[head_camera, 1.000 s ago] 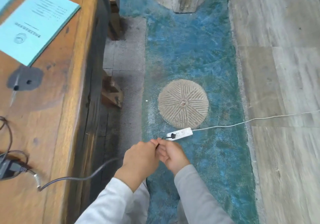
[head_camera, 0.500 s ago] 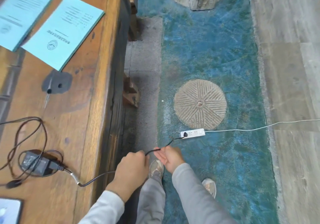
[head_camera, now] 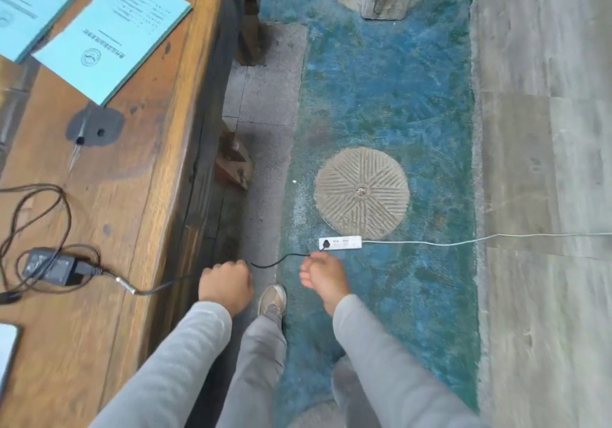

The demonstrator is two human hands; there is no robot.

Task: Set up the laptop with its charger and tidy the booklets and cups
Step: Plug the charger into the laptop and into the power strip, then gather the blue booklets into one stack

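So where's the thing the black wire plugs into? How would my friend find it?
Find the blue floor strip beside the wooden table, then the round grooved stone set in it. Just below the stone lies a white power strip. It is the only white bar, with a black plug in it.

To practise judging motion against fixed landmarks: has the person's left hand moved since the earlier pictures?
Yes. The left hand, closed on the charger cable, has moved away from the power strip, toward the wooden table.
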